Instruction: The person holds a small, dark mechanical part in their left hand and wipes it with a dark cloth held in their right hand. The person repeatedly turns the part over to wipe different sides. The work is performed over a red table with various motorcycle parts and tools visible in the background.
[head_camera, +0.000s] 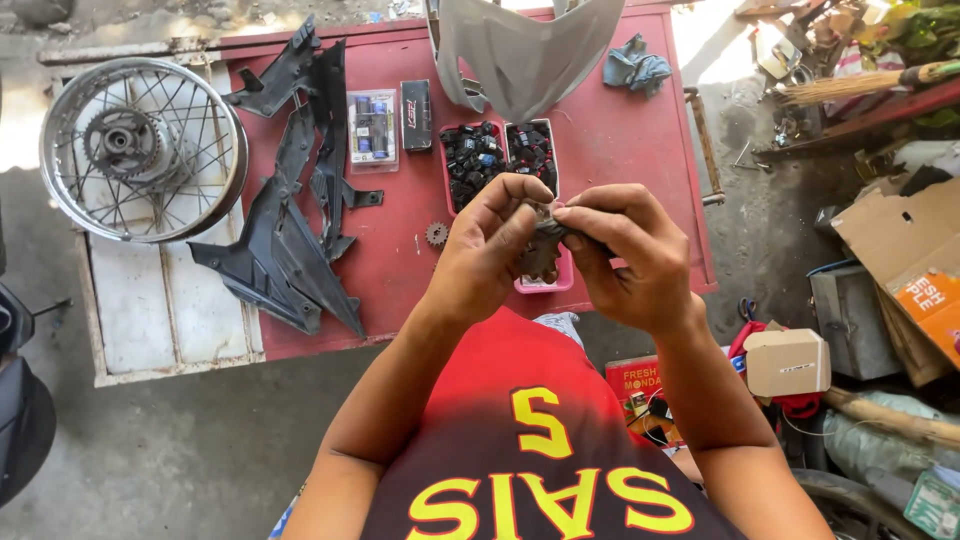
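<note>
Red painted metal fills the middle of the view: we stand over a low red table (620, 150), and its flat top serves as our place for parts. At its left end lies a spoked wheel (140, 148), flat on white boards, so it cannot roll. Beside the wheel, black plastic fairing panels (300, 200) lie partly one over the other on the table. A grey body cover (525, 55) rests at the far edge, near a crumpled blue rag (636, 66). Nearer to us are two pink trays (497, 155) full of small black parts, kept together so they do not scatter. A small sprocket (436, 234) lies alone on the red surface.

Our left hand (487, 255) and right hand (630, 262) meet above the nearer pink tray. Both pinch with thumb and fingertips one small dark metal part (545, 240), held up between them and close to our eyes, probably because it is small and needs two hands. What kind of part it is, we cannot tell.
</note>
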